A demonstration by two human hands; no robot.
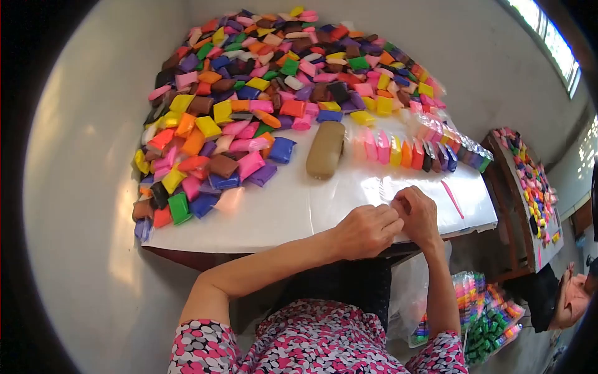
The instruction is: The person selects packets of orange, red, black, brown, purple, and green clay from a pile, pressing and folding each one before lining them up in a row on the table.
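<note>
both hands, left hand (366,230) and right hand (418,215), pinch a clear bag (393,201) together; row of clay packets (414,151) lies just beyond.

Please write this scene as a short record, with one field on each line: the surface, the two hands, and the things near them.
surface: low white board
left hand: at the near edge of the board, fingers pinched together, touching the right hand
right hand: fingers curled against the left; what they pinch is too small to tell
heap: coloured packets piled over the far and left parts of the board
row: packets standing on edge, at the right
brown case: lies between heap and row
pink stick: right of the hands
</note>
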